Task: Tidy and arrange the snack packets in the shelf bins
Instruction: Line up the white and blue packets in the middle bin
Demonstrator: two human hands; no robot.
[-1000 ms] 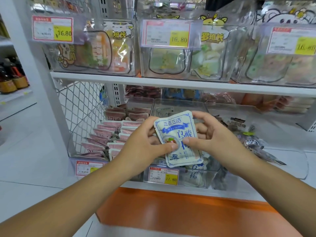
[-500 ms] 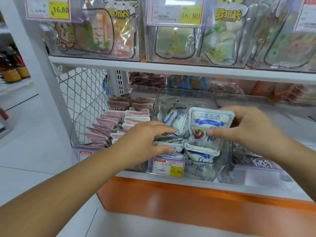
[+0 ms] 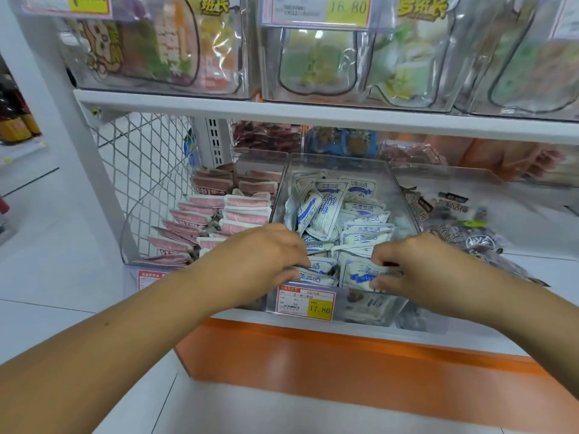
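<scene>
A white shop shelf (image 3: 313, 115) fills my view, with clear bins side by side under it above an orange base band (image 3: 344, 364); the middle bin (image 3: 404, 195) carries a 17.80 price tag (image 3: 305, 300) on its front wall and holds the white-and-blue packets (image 3: 326, 214), some standing in loose rows, those at the back tumbled. A second ago both hands held one packet up in front of the bin, face towards me; half a second ago the right alone carried it over the pile while the left reached in; now that front packet (image 3: 360, 274) is down inside the bin, at its front right, standing just behind the front wall. The right hand (image 3: 419, 267) grasps it by the top edge, fingers and thumb closed on it; the left hand (image 3: 260, 255) lies with bent fingers on the packets at the front left, and I cannot tell whether it pinches one or only presses them back. The change reads to me as a placement nearly finished: the packet is in its own bin, not yet let go. I judge the left is making room in the row; what remains is the release, then the untidy heap at the back. The pink packets (image 3: 238, 214) in the left bin lie in neat overlapping rows; the dark packets (image 3: 470, 242) in the right bin look scattered and likely want the same care.
</scene>
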